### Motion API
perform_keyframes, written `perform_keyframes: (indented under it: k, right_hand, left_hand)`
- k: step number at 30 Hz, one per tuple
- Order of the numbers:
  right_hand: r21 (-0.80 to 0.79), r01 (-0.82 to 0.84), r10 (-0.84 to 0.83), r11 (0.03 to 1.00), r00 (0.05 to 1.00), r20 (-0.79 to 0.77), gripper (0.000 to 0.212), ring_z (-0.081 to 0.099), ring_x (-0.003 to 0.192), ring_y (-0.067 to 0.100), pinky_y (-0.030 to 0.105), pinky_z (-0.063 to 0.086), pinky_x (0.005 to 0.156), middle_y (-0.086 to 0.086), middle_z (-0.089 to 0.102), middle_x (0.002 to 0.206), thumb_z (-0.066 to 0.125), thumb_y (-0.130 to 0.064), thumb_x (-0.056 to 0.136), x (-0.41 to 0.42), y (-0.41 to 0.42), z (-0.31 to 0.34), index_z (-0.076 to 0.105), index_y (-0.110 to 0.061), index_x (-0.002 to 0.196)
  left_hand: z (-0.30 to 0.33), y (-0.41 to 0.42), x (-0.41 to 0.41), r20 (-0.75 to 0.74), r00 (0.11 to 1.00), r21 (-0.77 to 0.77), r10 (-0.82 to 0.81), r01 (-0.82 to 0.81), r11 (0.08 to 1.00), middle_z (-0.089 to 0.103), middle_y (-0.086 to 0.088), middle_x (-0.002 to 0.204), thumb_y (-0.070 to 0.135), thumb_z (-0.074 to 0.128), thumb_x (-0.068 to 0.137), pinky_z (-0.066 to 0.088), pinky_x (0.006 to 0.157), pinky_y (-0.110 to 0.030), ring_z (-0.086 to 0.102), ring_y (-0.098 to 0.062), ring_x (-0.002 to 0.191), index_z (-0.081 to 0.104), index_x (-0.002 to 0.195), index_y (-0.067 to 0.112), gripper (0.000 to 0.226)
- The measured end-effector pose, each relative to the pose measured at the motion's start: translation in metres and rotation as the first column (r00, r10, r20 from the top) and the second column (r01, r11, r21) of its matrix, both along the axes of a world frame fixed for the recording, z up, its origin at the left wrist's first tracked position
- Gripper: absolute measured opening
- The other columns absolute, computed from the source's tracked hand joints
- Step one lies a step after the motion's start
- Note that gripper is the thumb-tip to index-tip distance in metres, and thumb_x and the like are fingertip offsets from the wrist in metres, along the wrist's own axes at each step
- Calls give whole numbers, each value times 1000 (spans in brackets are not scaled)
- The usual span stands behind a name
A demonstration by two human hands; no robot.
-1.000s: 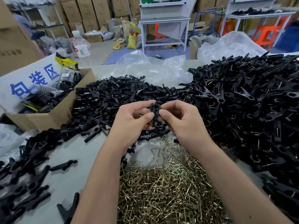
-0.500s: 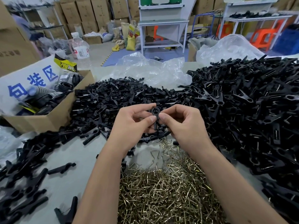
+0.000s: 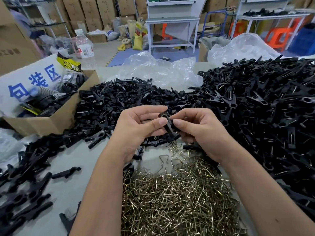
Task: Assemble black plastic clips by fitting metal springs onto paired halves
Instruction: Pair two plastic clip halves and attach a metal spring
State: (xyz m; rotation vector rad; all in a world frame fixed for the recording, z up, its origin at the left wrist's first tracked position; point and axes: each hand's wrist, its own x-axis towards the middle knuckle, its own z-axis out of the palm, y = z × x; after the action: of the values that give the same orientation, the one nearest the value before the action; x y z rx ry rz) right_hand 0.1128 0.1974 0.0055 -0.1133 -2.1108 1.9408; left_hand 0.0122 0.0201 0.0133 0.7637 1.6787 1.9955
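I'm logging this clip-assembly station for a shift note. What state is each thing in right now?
Left hand: pinching the black plastic clip.
Right hand: pinching the same clip.
Black plastic clip: held above the table, between both thumbs.
Brass-coloured metal springs: loose heap, near edge.
Black clip halves: loose pile, unpaired.
Cardboard box: open, filled.
Clear plastic water bottle: upright, capped.

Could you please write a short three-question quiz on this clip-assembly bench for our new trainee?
1. True or false: both hands hold the black clip.
2. Nearest the person lies: A) metal springs B) cardboard box C) water bottle.
3. Fill in: the biggest heap of black clips lies to the person's ____.

Key: 1 true: left hand and right hand pinch it. 2 A. 3 right.
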Motion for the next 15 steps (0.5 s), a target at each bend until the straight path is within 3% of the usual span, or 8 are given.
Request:
perform_keyframes:
  k: [5, 7, 9, 11, 13, 15]
  right_hand:
    - [49, 143, -145, 988, 989, 22, 12, 59, 56, 22, 38, 52, 56, 8, 72, 74, 72, -22, 98, -3, -1, 0, 76, -14, 91]
    - [238, 139, -152, 961, 988, 40, 15, 62, 55, 18, 32, 53, 54, 3, 74, 74, 74, -26, 96, -3, 2, 2, 75, -17, 84]
    - [500, 13, -80, 866, 990, 113, 14, 59, 52, 2, 16, 48, 52, -7, 72, 70, 78, -29, 92, -1, -1, 4, 76, -25, 79]
    - [659, -130, -25, 741, 975, 219, 9, 61, 58, -3, 11, 47, 54, -13, 71, 74, 81, -30, 90, -2, -15, 6, 77, -31, 82]
    - [788, -215, -36, 577, 957, 287, 6, 63, 69, -1, 18, 53, 65, -14, 71, 88, 80, -29, 90, -3, -32, 5, 76, -30, 95]
    - [850, -255, -56, 460, 948, 314, 12, 67, 86, 12, 31, 59, 82, -8, 72, 99, 76, -21, 93, -6, -43, 1, 73, -25, 104]
  left_hand:
    - [-1, -3, -3, -47, 990, 10, 132, -132, 991, 77, -14, 88, 12, 83, 73, 62, 70, -24, 77, -23, 80, 81, 98, 9, 26]
    - [-4, -6, -8, -50, 967, 33, 248, -247, 969, 70, -14, 85, 6, 84, 76, 63, 73, -26, 75, -23, 80, 80, 103, 8, 27]
    - [-6, -8, -13, -68, 937, 56, 342, -339, 939, 66, -7, 79, 2, 83, 79, 63, 77, -28, 73, -23, 79, 80, 103, 7, 25]
    - [-8, -10, -16, -76, 914, 82, 399, -393, 916, 67, 4, 70, 0, 83, 80, 62, 78, -28, 72, -21, 76, 80, 98, 6, 19]
    - [-8, -11, -16, -74, 901, 87, 428, -422, 903, 68, 5, 69, 1, 86, 77, 63, 79, -29, 72, -19, 76, 80, 93, 9, 19]
    - [-9, -12, -16, -87, 896, 74, 436, -430, 900, 70, -1, 74, 7, 91, 70, 63, 81, -33, 71, -24, 79, 82, 89, 14, 22]
